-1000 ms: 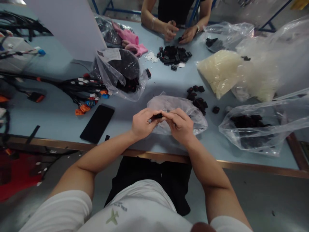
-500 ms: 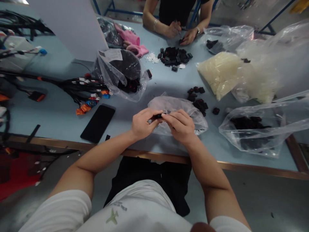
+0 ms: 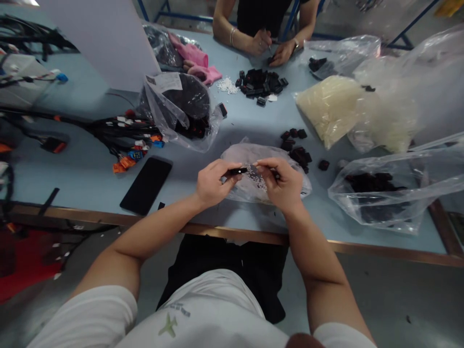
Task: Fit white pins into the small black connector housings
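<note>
My left hand (image 3: 213,182) pinches a small black connector (image 3: 237,170) between thumb and fingers, above a clear plastic bag (image 3: 237,152) on the table. Small white pieces (image 3: 258,182) lie scattered on this bag. My right hand (image 3: 282,181) is closed just right of the connector and apart from it. Its thumb and forefinger are pressed together, and whatever is between the tips is too small to name. Something dark shows among its curled fingers. Loose black connectors (image 3: 299,154) lie just beyond my right hand.
Across the table a person's hands (image 3: 282,53) work behind a pile of black connectors (image 3: 261,83). A phone (image 3: 147,186) and a wire harness (image 3: 108,128) lie left. Bags stand around: one with dark parts (image 3: 380,198) at right, one with cream-coloured contents (image 3: 326,106) behind.
My right hand has moved right, away from the connector, uncovering the white pieces on the bag. My left hand keeps hold of the connector in nearly the same place.
</note>
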{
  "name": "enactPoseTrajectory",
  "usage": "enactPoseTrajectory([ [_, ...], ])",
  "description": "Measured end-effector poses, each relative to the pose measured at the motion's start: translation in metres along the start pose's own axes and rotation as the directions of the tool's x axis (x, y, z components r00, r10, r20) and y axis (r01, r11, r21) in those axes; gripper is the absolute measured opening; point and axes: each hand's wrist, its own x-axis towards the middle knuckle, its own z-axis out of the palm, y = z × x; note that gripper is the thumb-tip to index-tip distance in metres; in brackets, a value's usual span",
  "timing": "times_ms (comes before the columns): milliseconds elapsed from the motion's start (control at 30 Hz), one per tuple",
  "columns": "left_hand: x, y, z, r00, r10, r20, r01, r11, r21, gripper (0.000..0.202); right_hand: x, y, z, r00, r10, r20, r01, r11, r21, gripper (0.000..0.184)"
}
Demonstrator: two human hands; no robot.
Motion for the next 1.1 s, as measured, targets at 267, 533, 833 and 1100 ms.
enactPoseTrajectory([
  [267, 0.000, 0.001, 0.000, 1.000, 0.017, 0.004, -0.017, 1.000, 0.020, 0.027, -0.002, -0.004, 0.003, 0.996, 0.092, 0.006, -0.092, 0.982, 0.163, 0.011],
  [533, 0.000, 0.002, 0.000, 0.999, 0.037, 0.009, -0.038, 0.999, 0.027, 0.023, 0.004, -0.010, 0.000, 0.994, 0.103, 0.023, -0.104, 0.991, 0.088, 0.007],
  [833, 0.001, 0.004, -0.001, 0.998, 0.062, 0.007, -0.062, 0.998, 0.016, 0.022, 0.002, -0.012, 0.004, 0.979, 0.180, 0.099, -0.197, 0.961, 0.196, 0.004],
  [1100, 0.000, 0.004, -0.001, 0.992, 0.122, 0.011, -0.122, 0.993, -0.009, 0.017, 0.003, -0.009, 0.011, 0.985, 0.097, 0.145, -0.131, 0.960, 0.247, 0.004],
])
